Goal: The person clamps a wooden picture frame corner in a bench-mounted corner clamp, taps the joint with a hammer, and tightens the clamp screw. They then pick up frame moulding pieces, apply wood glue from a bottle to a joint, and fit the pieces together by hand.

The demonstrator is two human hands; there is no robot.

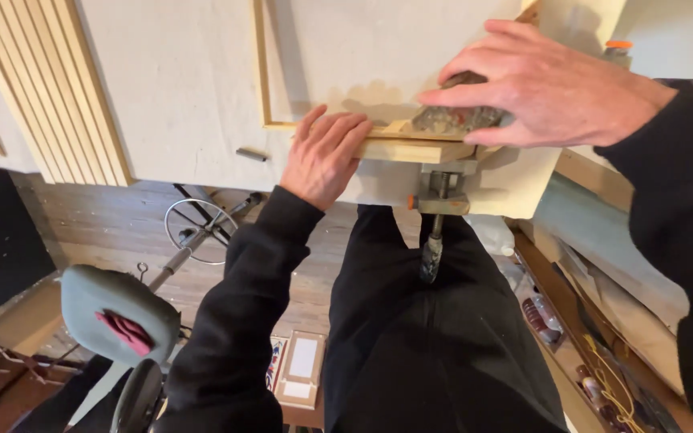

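- Nearest, below the clamp point(436, 210): the person's two black-trousered legs, and left of them one grey stool seat point(118, 311) with a red tear in it
- On the floor below the clamp, one small framed panel point(301, 368) lies flat
- One clamp with orange parts hangs from the worktop point(178, 96) edge, its handle pointing down; it grips one short wooden block point(411, 149) against that edge
- Left hand point(324, 152) lies just left of the clamp, flat and open, fingers pressed on the left end of the wooden block, gripping nothing
- Right hand point(535, 84) sits just above and right of the clamp, fingers curled down and closed over one dark sanding block point(452, 119), which rests on top of the wooden block
- The two hands are apart, the clamp's jaw between them
- Above the clamp on the worktop, one thin wooden frame point(262, 72) lies flat; its near corner touches the wooden block
- Far left of the clamp, a row of pale wooden strips point(50, 88) lies side by side; too many overlap to count surely
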